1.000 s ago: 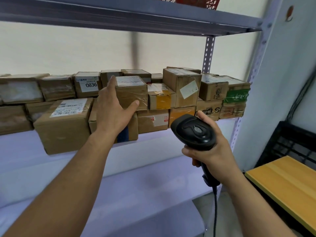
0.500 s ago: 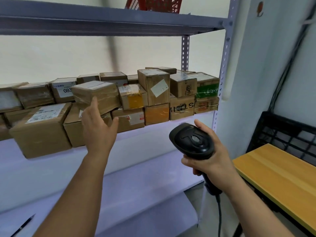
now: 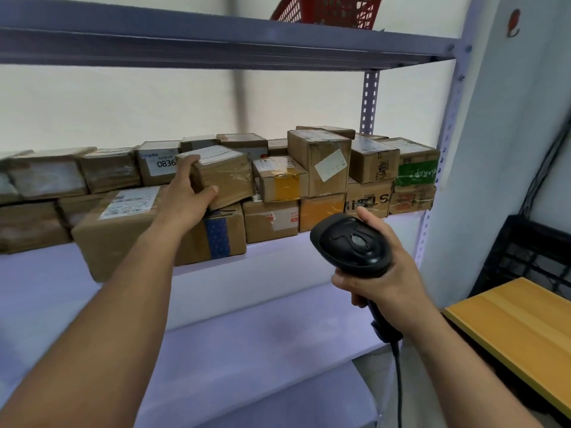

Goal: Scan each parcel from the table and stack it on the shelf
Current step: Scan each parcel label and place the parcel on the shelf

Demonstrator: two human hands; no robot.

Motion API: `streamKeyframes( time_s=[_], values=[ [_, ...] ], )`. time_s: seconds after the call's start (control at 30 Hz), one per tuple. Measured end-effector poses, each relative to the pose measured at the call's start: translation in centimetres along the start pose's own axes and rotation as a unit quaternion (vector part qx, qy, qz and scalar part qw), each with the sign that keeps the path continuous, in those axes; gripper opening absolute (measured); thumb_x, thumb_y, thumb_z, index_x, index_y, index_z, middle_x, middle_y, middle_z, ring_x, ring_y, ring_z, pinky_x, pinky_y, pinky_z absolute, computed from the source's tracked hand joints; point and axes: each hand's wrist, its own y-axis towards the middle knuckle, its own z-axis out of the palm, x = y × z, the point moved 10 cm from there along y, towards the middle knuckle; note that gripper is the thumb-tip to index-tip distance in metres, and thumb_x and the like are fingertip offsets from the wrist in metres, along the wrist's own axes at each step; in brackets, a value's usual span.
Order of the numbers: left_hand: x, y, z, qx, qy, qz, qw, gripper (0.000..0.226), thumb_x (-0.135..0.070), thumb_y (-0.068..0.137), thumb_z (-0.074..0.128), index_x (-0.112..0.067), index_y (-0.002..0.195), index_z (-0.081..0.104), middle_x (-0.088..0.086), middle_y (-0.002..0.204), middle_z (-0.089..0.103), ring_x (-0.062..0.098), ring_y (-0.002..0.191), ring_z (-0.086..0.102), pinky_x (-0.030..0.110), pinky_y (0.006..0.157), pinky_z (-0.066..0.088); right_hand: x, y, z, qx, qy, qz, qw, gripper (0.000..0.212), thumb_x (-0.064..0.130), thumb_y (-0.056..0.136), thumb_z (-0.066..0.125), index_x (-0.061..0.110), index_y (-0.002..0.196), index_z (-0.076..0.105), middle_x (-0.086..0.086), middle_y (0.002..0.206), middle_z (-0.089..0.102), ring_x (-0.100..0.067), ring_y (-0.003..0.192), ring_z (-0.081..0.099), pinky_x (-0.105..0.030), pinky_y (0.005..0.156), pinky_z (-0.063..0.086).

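A small brown cardboard parcel [image 3: 225,176] with a white label on top sits tilted on the second layer of parcels on the shelf [image 3: 278,251]. My left hand [image 3: 185,199] reaches up to it, fingers on its left side and thumb under its front lower edge, gripping it. Lower right, my right hand [image 3: 383,279] holds a black handheld barcode scanner [image 3: 349,242] by its handle, head pointing up and left, its cable hanging down.
Several taped brown parcels fill the shelf in two layers, including a large box [image 3: 123,230] at the front left and one marked 0836 [image 3: 159,163]. A red basket [image 3: 327,10] stands on the upper shelf. A yellow table top [image 3: 519,329] and a black crate [image 3: 531,251] are at right.
The view has swung back left. My left hand, which was off the tilted parcel half a second ago, now grips its left end. The scanner hand has stayed put.
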Motion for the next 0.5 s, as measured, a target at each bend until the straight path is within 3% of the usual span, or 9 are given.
streamKeyframes(
  time_s=[0.1,0.27,0.4,0.5],
  values=[
    [0.5,0.5,0.0,0.042,-0.01,0.009,0.999,0.061,-0.032,0.093,0.062,-0.045,0.141,0.027,0.003,0.132,0.05,0.022,0.114,0.05,0.041,0.104,0.041,0.0,0.7,1.5,-0.001,0.0,-0.005,1.0,0.097,-0.004,0.068,0.084,0.048,0.138,0.042,0.005,0.126,0.057,-0.012,0.063,0.066,-0.029,0.05,0.053],
    [-0.8,0.7,1.0,0.084,0.018,0.056,0.995,0.067,-0.031,0.095,0.06,-0.042,0.147,0.02,0.005,0.148,0.043,0.024,0.127,0.047,0.041,0.108,0.035,0.1,1.6,3.5,-0.007,-0.004,-0.017,1.0,0.096,-0.004,0.067,0.084,0.055,0.131,0.042,0.007,0.127,0.056,-0.008,0.065,0.066,-0.028,0.051,0.053],
    [-1.3,0.4,1.2,0.079,0.02,0.077,0.994,0.075,-0.032,0.094,0.06,-0.041,0.152,0.012,0.002,0.152,0.039,0.023,0.128,0.046,0.038,0.104,0.036,0.0,1.6,4.0,-0.008,-0.008,-0.019,1.0,0.096,-0.005,0.068,0.084,0.054,0.132,0.042,0.008,0.127,0.056,-0.008,0.064,0.066,-0.027,0.052,0.054],
    [-1.6,-0.3,0.8,0.046,0.028,0.087,0.995,0.086,-0.034,0.091,0.064,-0.036,0.154,0.006,0.0,0.158,0.027,0.023,0.141,0.032,0.038,0.111,0.028,0.1,1.5,3.9,-0.011,-0.012,-0.021,1.0,0.096,-0.004,0.068,0.084,0.054,0.132,0.042,0.008,0.127,0.055,-0.009,0.066,0.066,-0.027,0.052,0.054]
  ],
)
